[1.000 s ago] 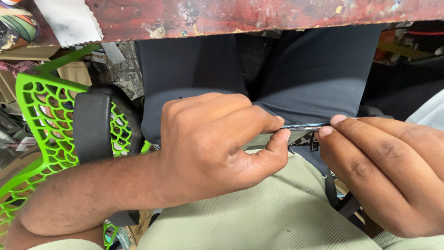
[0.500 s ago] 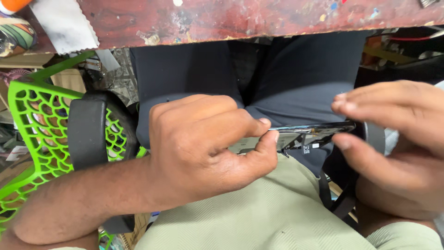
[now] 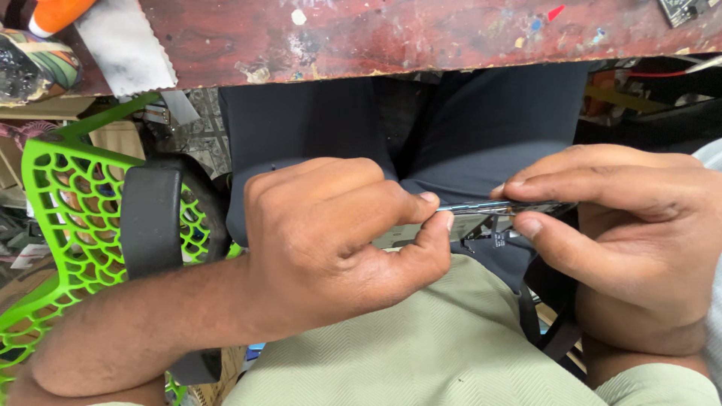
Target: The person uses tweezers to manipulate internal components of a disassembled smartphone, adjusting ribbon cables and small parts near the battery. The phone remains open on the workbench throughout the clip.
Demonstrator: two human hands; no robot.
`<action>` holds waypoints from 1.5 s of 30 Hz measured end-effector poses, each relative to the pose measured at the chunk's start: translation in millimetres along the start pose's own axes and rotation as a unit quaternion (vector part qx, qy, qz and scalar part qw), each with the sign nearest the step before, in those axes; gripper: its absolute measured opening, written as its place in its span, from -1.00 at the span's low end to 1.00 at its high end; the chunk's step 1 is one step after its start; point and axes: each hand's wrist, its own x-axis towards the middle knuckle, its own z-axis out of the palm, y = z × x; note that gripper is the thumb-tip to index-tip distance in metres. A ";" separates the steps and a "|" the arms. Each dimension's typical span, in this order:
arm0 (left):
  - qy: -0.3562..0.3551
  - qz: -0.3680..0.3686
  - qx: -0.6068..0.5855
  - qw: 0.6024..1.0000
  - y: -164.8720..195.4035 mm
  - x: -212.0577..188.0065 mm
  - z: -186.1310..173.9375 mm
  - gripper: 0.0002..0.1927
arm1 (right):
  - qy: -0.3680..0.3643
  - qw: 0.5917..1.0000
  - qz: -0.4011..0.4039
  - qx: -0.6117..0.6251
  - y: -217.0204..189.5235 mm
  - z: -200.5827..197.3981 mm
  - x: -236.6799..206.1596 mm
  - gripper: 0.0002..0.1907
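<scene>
My left hand is curled into a fist over my lap, its thumb and forefinger pinching one end of a thin flat dark part seen edge-on. My right hand pinches the other end of that same part between thumb and fingers. The part is held level just above my dark trousers and pale green shirt. A small dark piece hangs under the part between the two hands; what it is cannot be made out.
A worn red-brown table edge with paint flecks runs across the top. A green lattice plastic chair with a black armrest stands at the left. A black strap hangs by my right wrist.
My right hand has risen and turned, fingers now lying over the top of the flat part. The left hand has kept its pinch and shifted slightly.
</scene>
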 end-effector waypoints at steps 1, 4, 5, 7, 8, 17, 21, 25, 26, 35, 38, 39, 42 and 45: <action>0.001 0.000 -0.001 1.000 -0.2 -0.4 -0.1 -0.83 | 0.001 1.000 -0.009 0.001 0.5 0.7 0.6 -0.77; 0.006 0.002 -0.003 1.000 -1.0 -1.3 0.4 -0.83 | -0.001 1.000 -0.015 -0.002 0.7 2.2 2.2 -0.78; 0.007 0.002 -0.004 1.000 -1.4 -2.0 0.1 -0.83 | 0.001 1.000 -0.012 -0.004 0.5 3.5 2.0 -0.78; 0.009 0.001 -0.004 1.000 -1.8 -3.1 -0.5 -0.83 | 0.010 1.000 -0.006 -0.010 0.0 6.1 1.2 -0.78; 0.009 0.001 -0.004 1.000 -2.0 -3.6 -0.7 -0.83 | 0.014 1.000 -0.005 -0.015 -0.5 7.1 0.7 -0.78; 0.007 0.008 0.004 1.000 -2.3 -4.3 -0.7 -0.83 | 0.020 0.998 -0.030 -0.047 -3.3 11.7 4.5 -0.82; 0.009 0.018 0.016 1.000 -2.4 -4.2 0.5 -0.83 | 0.016 0.997 -0.057 -0.059 -1.9 13.5 8.5 -0.83; 0.013 0.026 0.023 0.999 -1.5 -4.4 1.4 -0.83 | 0.002 0.991 -0.100 -0.094 0.3 15.3 11.7 -0.83; 0.013 0.026 0.025 0.999 -1.2 -4.6 1.2 -0.83 | -0.002 0.990 -0.107 -0.094 1.1 15.4 12.7 -0.83; 0.012 0.021 0.027 0.999 -0.5 -6.0 -1.4 -0.83 | -0.007 0.994 -0.093 -0.060 3.1 15.0 12.7 -0.86; 0.014 0.026 0.019 0.999 -2.1 -6.6 -0.8 -0.84 | 0.001 0.994 -0.083 -0.070 3.9 16.5 11.2 -0.88; 0.014 0.028 0.024 0.999 -2.2 -6.9 -0.6 -0.83 | 0.004 0.994 -0.080 -0.074 4.4 17.1 10.7 -0.88; 0.015 0.031 0.034 0.999 -2.8 -7.1 1.5 -0.83 | 0.015 0.991 -0.093 -0.091 6.3 19.2 8.7 -0.88; 0.010 0.025 0.048 0.998 -3.6 -4.6 4.1 -0.85 | 0.029 0.984 -0.129 -0.117 9.1 20.0 8.9 -0.89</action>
